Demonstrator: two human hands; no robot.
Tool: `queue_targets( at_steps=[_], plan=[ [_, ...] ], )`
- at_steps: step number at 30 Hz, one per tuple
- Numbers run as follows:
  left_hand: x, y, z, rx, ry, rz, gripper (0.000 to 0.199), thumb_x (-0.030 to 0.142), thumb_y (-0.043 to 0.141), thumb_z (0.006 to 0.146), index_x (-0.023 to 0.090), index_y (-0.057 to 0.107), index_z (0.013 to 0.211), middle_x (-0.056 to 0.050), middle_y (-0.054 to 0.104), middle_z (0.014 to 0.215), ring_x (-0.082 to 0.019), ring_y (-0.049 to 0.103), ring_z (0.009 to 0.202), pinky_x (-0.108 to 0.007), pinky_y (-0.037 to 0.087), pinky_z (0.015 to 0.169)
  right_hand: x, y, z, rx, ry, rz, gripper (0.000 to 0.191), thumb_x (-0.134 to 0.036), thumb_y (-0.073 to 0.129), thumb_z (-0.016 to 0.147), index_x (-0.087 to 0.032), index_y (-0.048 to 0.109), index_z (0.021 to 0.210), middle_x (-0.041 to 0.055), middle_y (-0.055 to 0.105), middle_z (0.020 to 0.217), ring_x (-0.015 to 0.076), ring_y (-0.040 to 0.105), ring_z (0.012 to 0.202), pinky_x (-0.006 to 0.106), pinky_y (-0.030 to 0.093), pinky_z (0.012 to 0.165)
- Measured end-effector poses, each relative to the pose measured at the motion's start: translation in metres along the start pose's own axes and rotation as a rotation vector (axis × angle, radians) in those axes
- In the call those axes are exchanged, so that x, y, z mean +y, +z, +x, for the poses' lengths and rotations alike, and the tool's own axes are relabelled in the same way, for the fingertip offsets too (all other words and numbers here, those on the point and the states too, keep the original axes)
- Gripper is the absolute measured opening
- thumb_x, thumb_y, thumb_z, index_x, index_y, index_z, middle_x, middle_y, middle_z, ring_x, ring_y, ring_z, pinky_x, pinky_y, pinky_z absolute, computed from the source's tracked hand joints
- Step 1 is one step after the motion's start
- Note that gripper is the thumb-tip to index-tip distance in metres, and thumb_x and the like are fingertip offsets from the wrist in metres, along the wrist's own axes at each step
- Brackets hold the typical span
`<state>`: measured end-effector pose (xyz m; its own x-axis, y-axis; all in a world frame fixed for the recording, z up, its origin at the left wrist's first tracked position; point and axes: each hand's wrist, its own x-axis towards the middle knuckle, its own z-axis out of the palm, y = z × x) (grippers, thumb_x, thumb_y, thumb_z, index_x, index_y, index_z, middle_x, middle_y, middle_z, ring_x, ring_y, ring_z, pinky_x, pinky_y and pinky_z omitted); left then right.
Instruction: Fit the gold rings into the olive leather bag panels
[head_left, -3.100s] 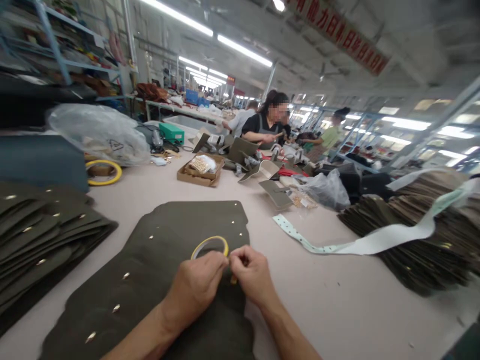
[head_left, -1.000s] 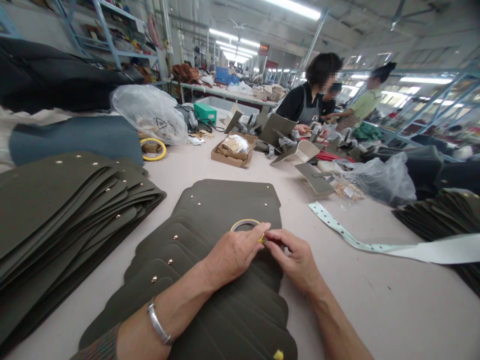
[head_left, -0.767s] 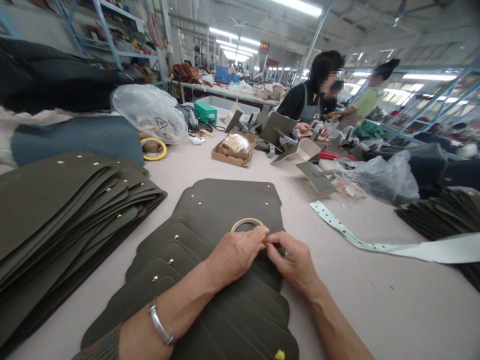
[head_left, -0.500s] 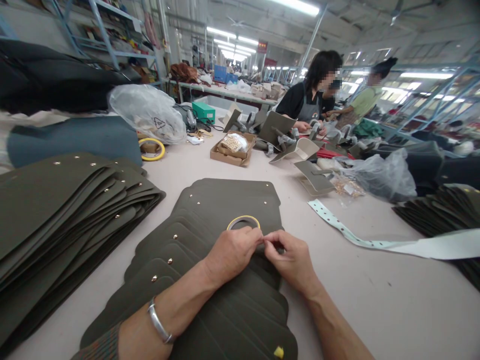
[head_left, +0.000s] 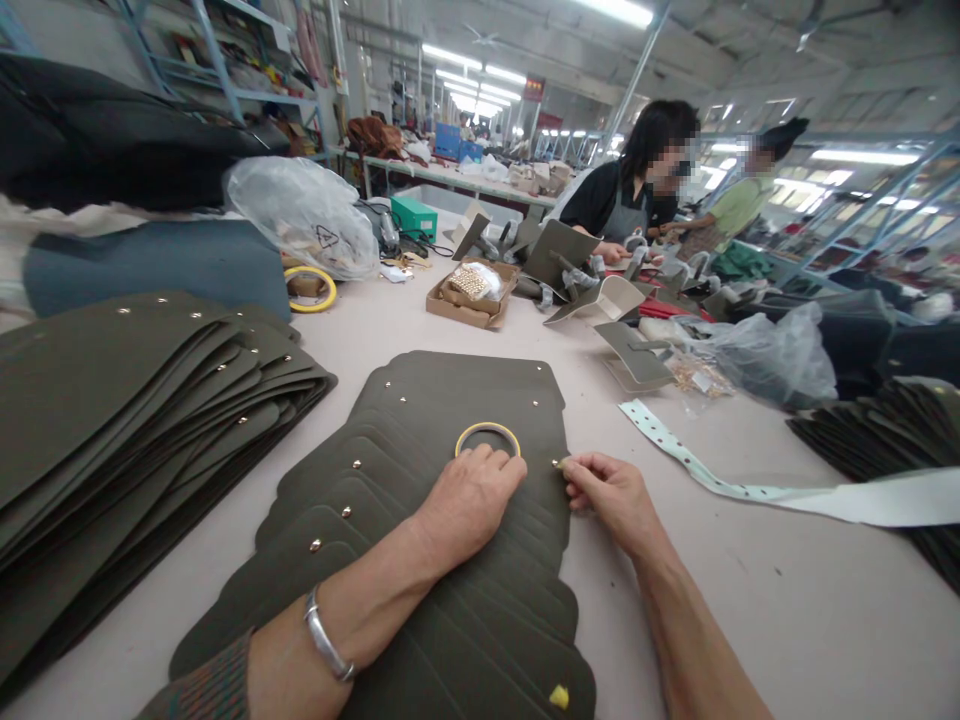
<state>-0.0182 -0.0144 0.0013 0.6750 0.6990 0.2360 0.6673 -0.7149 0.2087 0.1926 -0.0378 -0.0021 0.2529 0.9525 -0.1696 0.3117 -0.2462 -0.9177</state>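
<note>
While left fingers clasp tape, right fingers pinch together; a stud sits beside.

The middle pile lies on the table with a tape roll over it — another pile at its left, a strip at its right, a box behind.

the right hand has parted from the left hand.
</note>
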Motion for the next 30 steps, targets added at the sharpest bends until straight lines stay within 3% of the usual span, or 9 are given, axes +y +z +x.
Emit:
queue_targets(
  at_steps=[3, 8, 11, 16, 20, 24, 30],
  plan=[
    [0.0, 0.0, 0.0, -0.023, -0.006, 0.007, 0.013, 0.016, 0.042, 0.093, 0.02, 0.054, 0.092, -0.003, 0.06, 0.087, -0.021, 0.052, 0.083, -0.033, 0.044, 0.071, -0.001, 0.009, 0.0, 0.018, -0.088, -0.189, 0.029, -0.044, 0.061, 0.075, -0.016, 0.067, 0.072, -0.0011, 0.058, 0.053, 0.0112, 0.052, 0.044, 0.022, 0.043, 0.043],
    [0.002, 0.002, -0.001, -0.034, -0.015, -0.009, 0.013, 0.015, 0.042, 0.093, 0.02, 0.054, 0.093, -0.003, 0.059, 0.089, -0.021, 0.05, 0.083, -0.034, 0.042, 0.072, -0.003, 0.019, 0.002, 0.12, -0.268, -0.472, 0.022, -0.035, 0.055, 0.076, -0.019, 0.068, 0.07, 0.0016, 0.067, 0.062, 0.0153, 0.059, 0.056, 0.026, 0.046, 0.058],
    [0.001, 0.002, -0.001, -0.037, -0.014, -0.011, 0.014, 0.014, 0.041, 0.093, 0.02, 0.054, 0.092, -0.004, 0.058, 0.089, -0.021, 0.05, 0.083, -0.035, 0.042, 0.073, -0.001, 0.02, 0.005, 0.138, -0.265, -0.516, 0.021, -0.034, 0.054, 0.076, -0.02, 0.068, 0.071, 0.0017, 0.068, 0.064, 0.0164, 0.061, 0.058, 0.027, 0.047, 0.059],
    [0.0, 0.002, 0.0, -0.048, -0.005, -0.016, 0.012, 0.015, 0.042, 0.092, 0.019, 0.053, 0.094, -0.005, 0.058, 0.092, -0.021, 0.049, 0.085, -0.035, 0.042, 0.075, 0.003, 0.016, 0.002, 0.13, -0.106, -0.312, 0.036, -0.04, 0.057, 0.077, -0.018, 0.059, 0.106, -0.003, 0.063, 0.057, 0.0154, 0.06, 0.048, 0.025, 0.048, 0.046],
    [-0.001, -0.002, 0.0, -0.055, 0.006, -0.03, 0.012, 0.016, 0.042, 0.093, 0.019, 0.054, 0.094, -0.005, 0.059, 0.093, -0.021, 0.05, 0.086, -0.034, 0.042, 0.077, 0.004, 0.012, -0.005, 0.062, -0.026, -0.227, 0.027, -0.043, 0.058, 0.077, -0.017, 0.066, 0.08, 0.001, 0.065, 0.059, 0.0158, 0.063, 0.054, 0.025, 0.052, 0.05],
    [-0.002, -0.007, 0.0, -0.036, 0.033, -0.057, 0.009, 0.018, 0.044, 0.092, 0.019, 0.053, 0.093, -0.005, 0.059, 0.094, -0.021, 0.051, 0.087, -0.035, 0.042, 0.079, 0.003, 0.014, -0.006, 0.096, -0.161, -0.401, 0.028, -0.043, 0.057, 0.079, -0.019, 0.072, 0.079, 0.001, 0.065, 0.055, 0.0164, 0.061, 0.051, 0.026, 0.047, 0.05],
    [-0.004, -0.01, 0.001, 0.003, 0.076, -0.13, 0.005, 0.02, 0.056, 0.087, 0.02, 0.052, 0.09, -0.003, 0.06, 0.093, -0.02, 0.052, 0.089, -0.032, 0.043, 0.079, 0.003, 0.021, 0.004, 0.123, -0.355, -0.549, 0.022, -0.035, 0.052, 0.082, -0.021, 0.069, 0.076, 0.0002, 0.067, 0.064, 0.0152, 0.059, 0.057, 0.025, 0.042, 0.057]
  ],
)
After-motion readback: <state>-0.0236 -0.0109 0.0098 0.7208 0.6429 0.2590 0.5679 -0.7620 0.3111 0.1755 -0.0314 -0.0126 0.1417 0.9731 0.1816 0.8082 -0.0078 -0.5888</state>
